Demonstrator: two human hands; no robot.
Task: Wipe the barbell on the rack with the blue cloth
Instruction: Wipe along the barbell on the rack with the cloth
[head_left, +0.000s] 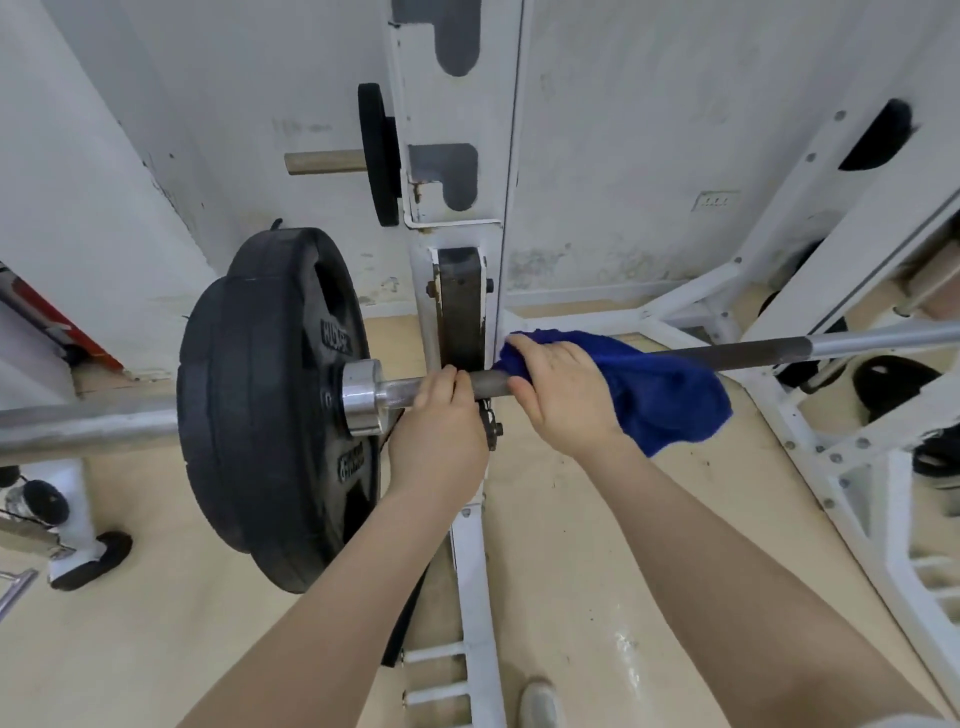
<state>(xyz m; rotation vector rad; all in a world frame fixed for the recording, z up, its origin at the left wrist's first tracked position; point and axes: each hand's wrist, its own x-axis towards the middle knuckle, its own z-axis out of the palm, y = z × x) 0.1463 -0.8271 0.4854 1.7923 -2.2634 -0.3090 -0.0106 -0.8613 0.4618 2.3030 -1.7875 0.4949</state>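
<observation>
Barbell (753, 351), seen from above by a head camera, runs across the middle of the view and lies in a white rack (467, 597). Nearest the viewer, two bare forearms reach up from the bottom edge over a pale floor (597, 545), and the toe of a light shoe (540, 704) shows at the lower edge. A white rack rail with short cross rungs lies on the floor between the forearms. The left hand (439, 431) wraps its fingers over the bare steel of the bar, just right of a shiny collar (361, 397). The right hand (563, 387) sits just beside it on the bar, apart from it by a short stretch of bare steel, and grips a blue cloth (660, 395) bunched around the shaft; the loose end of the cloth hangs down to the right. Left of the collar, thick black plates (265, 410) are loaded on the sleeve, whose silver end sticks out toward the left edge. Right of the hands the shaft turns from dark to bright metal as it runs toward the right edge. Behind the hands, a dark, rust-marked block (460, 306) is bolted to the white upright. Higher on that upright a smaller black plate (379, 153) hangs on a storage peg. More white frame members angle up on the right. A scuffed white wall (623, 156) closes the background.
</observation>
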